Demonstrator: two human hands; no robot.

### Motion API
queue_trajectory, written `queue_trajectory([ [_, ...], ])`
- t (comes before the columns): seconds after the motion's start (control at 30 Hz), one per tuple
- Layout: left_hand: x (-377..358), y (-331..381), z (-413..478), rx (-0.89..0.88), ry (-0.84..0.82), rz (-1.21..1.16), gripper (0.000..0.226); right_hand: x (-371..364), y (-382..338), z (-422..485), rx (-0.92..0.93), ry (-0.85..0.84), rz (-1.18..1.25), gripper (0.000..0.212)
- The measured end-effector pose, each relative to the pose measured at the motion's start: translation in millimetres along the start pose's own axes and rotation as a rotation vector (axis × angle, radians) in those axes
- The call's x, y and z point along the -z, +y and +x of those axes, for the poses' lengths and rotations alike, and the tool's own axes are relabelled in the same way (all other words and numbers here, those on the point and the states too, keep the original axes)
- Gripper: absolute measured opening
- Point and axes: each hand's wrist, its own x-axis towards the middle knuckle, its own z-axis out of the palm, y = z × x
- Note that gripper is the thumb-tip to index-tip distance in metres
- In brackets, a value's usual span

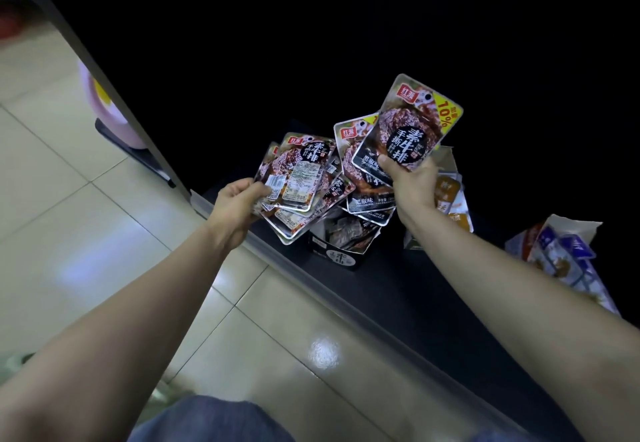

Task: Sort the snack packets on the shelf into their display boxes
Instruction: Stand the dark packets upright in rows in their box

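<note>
Holding dark foil snack packets (298,178) over the black cardboard display box (341,247).
Your left hand (235,201) pinches a fanned stack; your right hand (414,183) clasps others higher.

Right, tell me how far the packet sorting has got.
Done: the black cardboard display box holds a few dark packets. In hand: the left hand grips a fan of dark glossy packets, the right hand grips several matching packets. Left: all those to box.

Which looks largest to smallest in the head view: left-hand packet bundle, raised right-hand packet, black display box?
1. Packet bundle in the left hand.
2. Raised packet in the right hand.
3. Black display box, partly hidden, so less sure.
</note>
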Motion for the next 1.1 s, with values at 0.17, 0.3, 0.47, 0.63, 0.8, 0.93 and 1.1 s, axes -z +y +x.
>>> queue_trajectory([
  [0.17, -5, -2, 0, 0.01, -0.111, 0.076, 0.017, 6, 8, 2, 0.024, -0.078, -0.141, 0.034],
  [0.3, -11, 0, 0, 0.005, -0.208, 0.137, 0.01, 6, 9, 0, 0.059, -0.054, -0.215, 0.041],
  [0.47, -12, 4, -1, 0.075, -0.267, 0.155, 0.017, 9, 12, 1, 0.071, -0.183, -0.302, 0.027],
  [0.63, -14, 2, 0, 0.028, -0.197, 0.183, 0.016, 8, 14, 2, 0.122, -0.197, -0.44, 0.022],
  [0.8, -4, 3, 2, -0.055, -0.107, 0.144, 0.022, 6, 8, 4, 0.139, -0.036, -0.238, 0.022],
  [0.93, 5, -1, 2, -0.074, -0.074, 0.137, 0.028, -1, 12, -1, 0.168, -0.078, -0.229, 0.032],
  [1.1, 9, -6, 4, -0.063, -0.102, 0.136, 0.022, -7, 18, -8, 0.236, -0.215, -0.416, 0.036],
])
